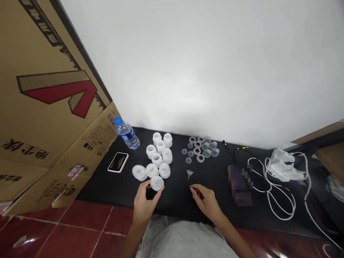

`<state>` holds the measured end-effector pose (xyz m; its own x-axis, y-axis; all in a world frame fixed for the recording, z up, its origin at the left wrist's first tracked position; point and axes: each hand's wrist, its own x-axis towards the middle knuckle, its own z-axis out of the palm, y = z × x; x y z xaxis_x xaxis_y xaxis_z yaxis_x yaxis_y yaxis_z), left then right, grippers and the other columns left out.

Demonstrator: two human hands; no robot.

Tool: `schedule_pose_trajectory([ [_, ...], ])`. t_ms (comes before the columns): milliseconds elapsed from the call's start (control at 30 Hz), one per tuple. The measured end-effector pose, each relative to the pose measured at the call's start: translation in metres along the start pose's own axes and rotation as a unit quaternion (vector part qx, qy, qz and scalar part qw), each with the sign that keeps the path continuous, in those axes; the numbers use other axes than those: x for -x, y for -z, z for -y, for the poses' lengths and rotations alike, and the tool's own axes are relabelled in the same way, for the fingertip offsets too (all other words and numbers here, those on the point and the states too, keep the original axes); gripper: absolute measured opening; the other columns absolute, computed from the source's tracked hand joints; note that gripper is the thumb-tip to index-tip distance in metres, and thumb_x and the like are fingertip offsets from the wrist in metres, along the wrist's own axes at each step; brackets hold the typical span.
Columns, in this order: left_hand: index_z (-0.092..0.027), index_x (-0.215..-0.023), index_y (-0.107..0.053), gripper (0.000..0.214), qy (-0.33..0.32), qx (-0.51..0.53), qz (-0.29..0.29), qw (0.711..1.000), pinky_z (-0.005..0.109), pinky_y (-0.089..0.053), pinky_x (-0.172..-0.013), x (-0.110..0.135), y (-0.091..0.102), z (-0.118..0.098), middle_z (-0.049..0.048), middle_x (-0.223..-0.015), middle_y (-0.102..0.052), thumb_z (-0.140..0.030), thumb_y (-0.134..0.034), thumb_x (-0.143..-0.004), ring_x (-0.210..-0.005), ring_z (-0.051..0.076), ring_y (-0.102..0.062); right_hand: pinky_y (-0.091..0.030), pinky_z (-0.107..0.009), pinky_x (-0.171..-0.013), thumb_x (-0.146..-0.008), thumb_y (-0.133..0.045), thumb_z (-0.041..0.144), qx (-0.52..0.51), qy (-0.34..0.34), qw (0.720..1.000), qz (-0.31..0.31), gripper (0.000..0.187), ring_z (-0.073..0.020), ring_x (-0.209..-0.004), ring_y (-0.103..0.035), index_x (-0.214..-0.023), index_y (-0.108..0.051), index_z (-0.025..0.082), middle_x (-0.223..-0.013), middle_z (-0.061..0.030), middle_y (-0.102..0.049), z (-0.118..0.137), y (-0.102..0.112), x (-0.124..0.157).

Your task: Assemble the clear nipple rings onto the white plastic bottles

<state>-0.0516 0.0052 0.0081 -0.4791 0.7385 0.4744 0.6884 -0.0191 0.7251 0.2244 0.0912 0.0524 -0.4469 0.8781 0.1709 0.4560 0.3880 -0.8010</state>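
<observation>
Left hand (145, 206) closes around a white cap (157, 183) at the surface's (120, 190) front; right hand (206, 203) pinched, seemingly empty, just below a small funnel (189, 174).

A plain white wall (203, 59) rises behind a black desk (97, 185), with a flattened cardboard box (45, 92) leaning against it on the left. Glossy red floor tiles (59, 232) with pale grout catch bright reflections below, under soft, even light.

Premises appear to be a makeshift home workroom, though the view is limited: red tile floor (62, 232), flattened cardboard cartons (45, 92), white wall (203, 66), and a black desk (100, 189) carrying sorted plastic parts (160, 146).
</observation>
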Motion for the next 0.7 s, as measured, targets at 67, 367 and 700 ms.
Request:
schedule_pose_trajectory([
  [67,-0.021,-0.122,-0.071,0.042,0.02,-0.005,-0.02,1.0,0.037,-0.065,-0.085,-0.002,-0.001,0.003,0.0073,-0.104,-0.078,-0.047,-0.086,-0.091,-0.088,0.024,-0.078,-0.056,-0.027,-0.062,-0.11,-0.059,0.035,0.013,-0.002,1.0,-0.013,0.023,-0.0177,-0.063,-0.07,-0.109,-0.078,0.022,-0.081,-0.004,-0.079,-0.006,0.0,-0.004],
  [367,-0.019,-0.129,-0.067,0.05,0.037,-0.016,-0.041,0.998,0.04,-0.063,-0.085,-0.011,0.002,0.001,0.0098,-0.116,-0.075,-0.048,-0.085,-0.092,-0.09,0.023,-0.075,-0.06,-0.032,-0.067,-0.108,-0.057,0.034,0.063,-0.003,0.994,-0.088,0.025,-0.0213,-0.067,-0.074,-0.107,-0.079,0.022,-0.085,-0.0063,-0.082,-0.036,0.013,-0.032],
  [700,-0.023,-0.114,-0.069,0.015,-0.143,0.04,0.109,0.983,0.037,-0.062,-0.085,0.015,-0.015,-0.04,0.0067,-0.1,-0.071,-0.015,-0.067,-0.101,-0.094,0.022,-0.07,-0.06,-0.038,-0.084,-0.11,-0.049,0.026,0.142,0.03,0.979,-0.146,0.03,-0.0256,-0.082,-0.07,-0.116,-0.078,0.02,-0.09,-0.0096,-0.073,-0.054,0.012,-0.069],
])
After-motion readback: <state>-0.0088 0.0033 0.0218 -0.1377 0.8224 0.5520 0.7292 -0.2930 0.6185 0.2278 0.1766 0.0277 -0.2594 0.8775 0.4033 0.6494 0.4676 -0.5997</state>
